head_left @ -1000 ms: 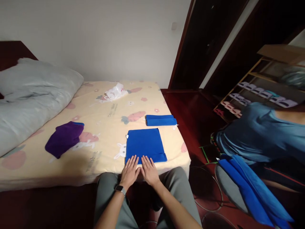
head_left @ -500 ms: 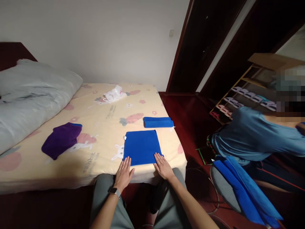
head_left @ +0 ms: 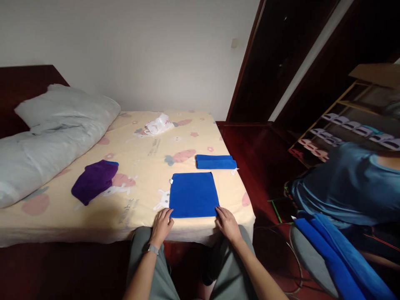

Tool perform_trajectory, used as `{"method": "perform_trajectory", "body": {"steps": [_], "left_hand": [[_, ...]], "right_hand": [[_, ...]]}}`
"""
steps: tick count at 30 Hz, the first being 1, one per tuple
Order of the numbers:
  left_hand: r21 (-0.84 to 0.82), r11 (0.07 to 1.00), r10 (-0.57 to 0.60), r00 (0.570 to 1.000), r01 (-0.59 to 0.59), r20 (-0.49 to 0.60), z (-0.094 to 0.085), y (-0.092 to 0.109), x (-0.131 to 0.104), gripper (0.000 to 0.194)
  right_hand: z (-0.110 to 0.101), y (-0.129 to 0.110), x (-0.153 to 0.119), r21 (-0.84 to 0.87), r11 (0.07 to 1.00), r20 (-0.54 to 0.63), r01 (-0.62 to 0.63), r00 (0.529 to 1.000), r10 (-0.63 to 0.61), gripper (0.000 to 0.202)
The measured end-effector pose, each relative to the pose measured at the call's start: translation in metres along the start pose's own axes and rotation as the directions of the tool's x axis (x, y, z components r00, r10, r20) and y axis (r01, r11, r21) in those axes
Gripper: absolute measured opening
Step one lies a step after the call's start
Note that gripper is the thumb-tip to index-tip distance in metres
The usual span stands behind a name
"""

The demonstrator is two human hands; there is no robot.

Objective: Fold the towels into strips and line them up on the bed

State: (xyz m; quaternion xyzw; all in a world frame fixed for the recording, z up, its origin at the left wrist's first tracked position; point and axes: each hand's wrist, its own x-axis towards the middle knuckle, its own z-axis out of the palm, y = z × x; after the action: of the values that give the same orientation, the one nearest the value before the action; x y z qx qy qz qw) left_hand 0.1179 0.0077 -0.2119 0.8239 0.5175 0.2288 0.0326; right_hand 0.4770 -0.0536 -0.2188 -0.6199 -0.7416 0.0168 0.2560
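Observation:
A blue cloth [head_left: 193,194] lies flat as a near square at the bed's front edge, with a small white tag on its left side. My left hand [head_left: 163,224] is closed at its near left corner, fingertips on the cloth. At the near right corner my right hand [head_left: 227,222] pinches the edge. Just behind lies a folded blue cloth [head_left: 216,162], long and narrow, with a white tag at its right end. A crumpled purple cloth [head_left: 93,181] with a bit of blue showing rests further left.
The bed [head_left: 143,166] carries a white plastic bag [head_left: 158,124] at the back and a grey quilt [head_left: 68,121] on the left. To the right, a person in a blue shirt [head_left: 340,183] sits by a stool holding blue cloths [head_left: 340,254], before a shoe rack [head_left: 331,108].
My hands have gone from lying flat on the cloth to gripping its near corners. The view has turned a little right, shifting the scene left-to-right in the picture.

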Motion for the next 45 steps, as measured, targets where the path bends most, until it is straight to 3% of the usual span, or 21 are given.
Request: {"method": "perform_trajectory", "body": {"steps": [15, 26, 32, 35, 39, 45], "left_hand": [[-0.006, 0.999, 0.041, 0.999, -0.041, 0.007, -0.002, -0.007, 0.007, 0.043], [-0.046, 0.997, 0.058, 0.998, -0.058, 0.001, -0.012, -0.009, 0.010, 0.037], [-0.019, 0.983, 0.182, 0.982, -0.182, 0.050, -0.026, -0.008, -0.002, 0.036], [-0.023, 0.975, 0.222, 0.972, -0.220, 0.080, -0.025, -0.008, -0.008, 0.039], [-0.056, 0.985, 0.166, 0.978, -0.161, 0.125, -0.024, -0.009, -0.008, 0.043], [-0.162, 0.985, 0.072, 0.994, -0.057, 0.086, -0.022, -0.014, -0.006, 0.034]], "right_hand": [[0.007, 0.009, 0.009, 0.075, 0.995, -0.031, -0.062, 0.997, 0.065, 0.049], [-0.006, 0.010, 0.007, 0.070, 0.995, 0.025, -0.067, 0.998, 0.066, 0.044], [-0.020, 0.017, -0.015, 0.003, 0.999, 0.097, 0.046, 0.994, -0.046, 0.052], [-0.024, 0.016, -0.020, 0.025, 0.999, 0.123, 0.043, 0.991, -0.046, 0.048], [-0.026, 0.011, -0.017, 0.074, 0.997, 0.137, -0.025, 0.990, 0.015, 0.043], [-0.026, 0.017, -0.014, 0.196, 0.974, 0.121, -0.112, 0.989, 0.090, 0.037]]}}
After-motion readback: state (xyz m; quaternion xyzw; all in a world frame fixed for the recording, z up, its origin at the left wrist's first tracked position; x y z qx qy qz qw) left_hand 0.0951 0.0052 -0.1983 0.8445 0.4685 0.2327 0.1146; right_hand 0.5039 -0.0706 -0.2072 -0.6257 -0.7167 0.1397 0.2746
